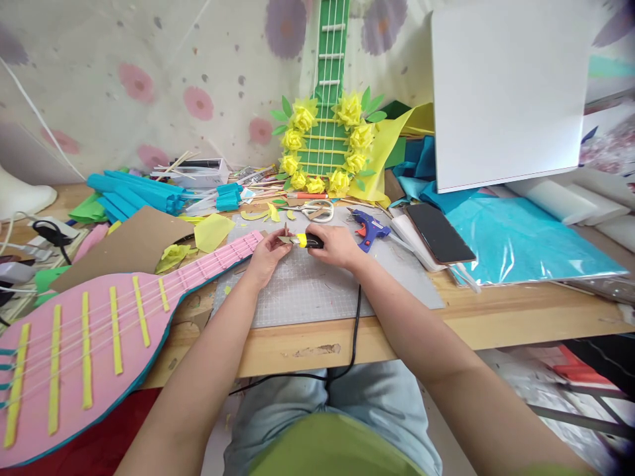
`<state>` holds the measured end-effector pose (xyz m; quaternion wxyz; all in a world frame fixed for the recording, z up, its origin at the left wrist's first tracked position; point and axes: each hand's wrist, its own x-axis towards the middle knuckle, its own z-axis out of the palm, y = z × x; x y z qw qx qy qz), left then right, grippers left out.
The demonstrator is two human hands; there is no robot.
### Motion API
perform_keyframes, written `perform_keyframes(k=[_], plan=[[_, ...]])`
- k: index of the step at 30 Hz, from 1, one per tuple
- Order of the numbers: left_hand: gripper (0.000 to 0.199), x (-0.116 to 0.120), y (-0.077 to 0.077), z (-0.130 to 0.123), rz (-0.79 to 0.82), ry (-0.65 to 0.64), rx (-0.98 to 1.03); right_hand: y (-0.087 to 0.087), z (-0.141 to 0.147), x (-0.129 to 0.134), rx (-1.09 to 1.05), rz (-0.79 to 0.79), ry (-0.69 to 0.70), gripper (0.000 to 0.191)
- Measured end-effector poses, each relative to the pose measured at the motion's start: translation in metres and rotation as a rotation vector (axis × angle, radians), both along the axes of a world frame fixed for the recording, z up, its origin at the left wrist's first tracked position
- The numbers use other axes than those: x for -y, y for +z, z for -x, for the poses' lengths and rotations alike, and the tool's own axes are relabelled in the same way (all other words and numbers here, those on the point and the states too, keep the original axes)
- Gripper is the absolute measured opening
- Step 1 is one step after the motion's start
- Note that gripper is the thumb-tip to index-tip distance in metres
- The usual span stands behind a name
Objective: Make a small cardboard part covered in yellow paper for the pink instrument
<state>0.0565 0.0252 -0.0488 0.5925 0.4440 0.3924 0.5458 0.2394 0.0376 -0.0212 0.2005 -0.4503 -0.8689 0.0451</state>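
My right hand [335,244] is wrapped round a black and yellow utility knife [313,240], its blade pointing left. Between the fingers of my left hand [265,258] is a small brown piece [286,229] that looks like cardboard, and the blade meets it or lies very close. Both hands are over a grey cutting mat [307,301]. A pink cardboard lute [99,337] with yellow strips and white strings lies to the left, its neck end by my left hand. Right of my right hand rests a blue glue gun [371,228].
White-handled scissors [317,211] and yellow scraps [272,212] lie behind the hands. A green instrument [325,142] with yellow paper flowers stands at the back. A phone [439,231], blue sheets [526,238] and a white board [506,99] are at right. A black cable [357,324] crosses the table edge.
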Motion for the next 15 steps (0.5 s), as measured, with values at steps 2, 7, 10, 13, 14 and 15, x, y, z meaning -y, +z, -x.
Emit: perform_keyframes(k=[2, 7, 10, 13, 14, 15], plan=[[0.037, -0.0004, -0.0009, 0.0003, -0.007, -0.007, -0.013, 0.0001, -0.0003, -0.0001, 0.004, -0.004, 0.004, 0.024], [0.036, -0.0017, -0.0032, 0.0006, -0.010, -0.012, -0.012, -0.0001, -0.0004, -0.0004, 0.024, -0.002, 0.001, 0.024], [0.038, -0.0016, -0.0028, 0.0004, -0.006, -0.013, -0.014, 0.0005, -0.0002, -0.0001, 0.030, 0.003, 0.000, 0.024], [0.039, -0.0011, -0.0023, 0.0003, -0.004, -0.020, -0.016, 0.0020, 0.0002, 0.0006, 0.044, 0.011, 0.001, 0.022], [0.040, -0.0010, -0.0025, 0.0005, -0.006, -0.024, -0.016, 0.0025, 0.0002, 0.0007, 0.049, 0.014, -0.001, 0.021], [0.040, -0.0010, -0.0029, 0.0007, -0.012, -0.027, -0.016, 0.0029, 0.0001, 0.0008, 0.053, 0.015, -0.005, 0.021]])
